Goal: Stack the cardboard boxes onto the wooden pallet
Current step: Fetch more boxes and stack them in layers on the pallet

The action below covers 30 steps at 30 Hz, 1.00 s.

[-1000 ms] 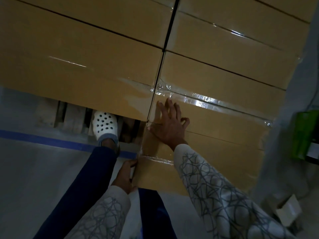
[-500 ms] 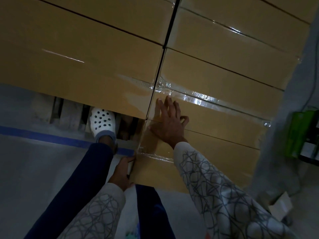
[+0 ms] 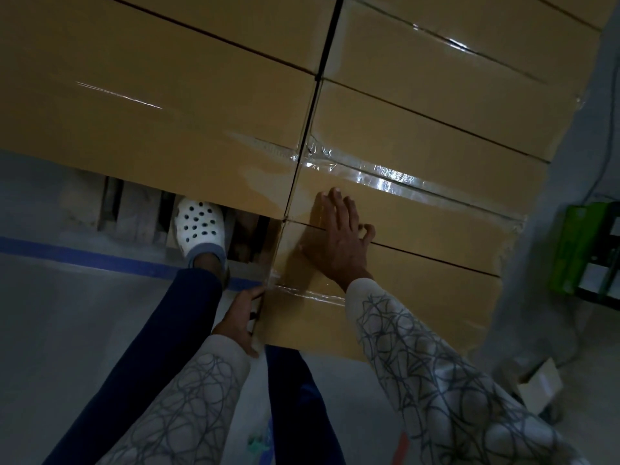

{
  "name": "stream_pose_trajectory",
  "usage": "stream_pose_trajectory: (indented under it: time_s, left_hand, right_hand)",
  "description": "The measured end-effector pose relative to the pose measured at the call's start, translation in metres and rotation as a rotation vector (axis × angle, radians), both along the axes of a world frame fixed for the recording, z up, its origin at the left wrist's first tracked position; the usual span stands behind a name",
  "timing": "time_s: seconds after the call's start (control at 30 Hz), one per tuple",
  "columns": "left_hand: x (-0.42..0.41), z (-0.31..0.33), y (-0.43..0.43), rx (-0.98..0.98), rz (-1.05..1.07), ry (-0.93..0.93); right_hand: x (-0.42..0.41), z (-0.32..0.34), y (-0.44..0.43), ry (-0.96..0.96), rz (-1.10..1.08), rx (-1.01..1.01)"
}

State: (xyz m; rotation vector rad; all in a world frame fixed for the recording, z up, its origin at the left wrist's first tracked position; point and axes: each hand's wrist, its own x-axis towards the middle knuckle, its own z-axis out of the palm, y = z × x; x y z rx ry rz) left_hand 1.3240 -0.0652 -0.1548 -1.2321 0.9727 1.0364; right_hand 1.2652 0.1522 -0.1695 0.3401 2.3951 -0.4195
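A near cardboard box [image 3: 419, 290], sealed with clear tape, stands at the front right of a stack of brown cardboard boxes [image 3: 167, 105]. My right hand [image 3: 339, 239] lies flat and spread on the front face, across the seam between this box and the one above it. My left hand [image 3: 240, 318] grips the box's lower left vertical edge with curled fingers. The wooden pallet [image 3: 134, 213] shows under the left boxes; its right part is hidden by the boxes.
My foot in a white perforated clog [image 3: 199, 228] rests against the pallet edge. A blue tape line [image 3: 84, 255] runs across the grey floor. A green crate [image 3: 590, 250] stands at the right, with a small white box [image 3: 540, 385] on the floor below it.
The view has shifted slightly; both hands stay on the near box, which sits a little closer against the stack. My left hand has slid slightly along the edge.
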Motion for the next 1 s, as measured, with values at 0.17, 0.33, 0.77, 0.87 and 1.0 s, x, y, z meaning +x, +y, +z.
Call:
stream_pose_trajectory:
  time_s: [0.17,0.33,0.77,0.87,1.0]
  left_hand:
    - [-0.013,0.001,0.015,-0.123,-0.036,0.046]
    - [-0.025,-0.004,0.023,-0.234,-0.151,0.267]
    - [-0.052,0.203,0.005,-0.141,-0.751,0.734]
    - [-0.043,0.275,0.001,-0.113,-0.906,0.822]
    - [-0.031,0.328,-0.027,-0.150,-0.989,0.955]
  right_hand:
    - [0.016,0.006,0.000,-0.016,-0.003,0.010]
    - [0.025,0.016,0.000,-0.040,0.038,0.007]
    - [0.059,0.228,-0.012,-0.080,0.174,0.060]
    - [0.073,0.284,-0.019,-0.070,0.173,0.064]
    - [0.094,0.341,-0.044,-0.038,0.145,0.054]
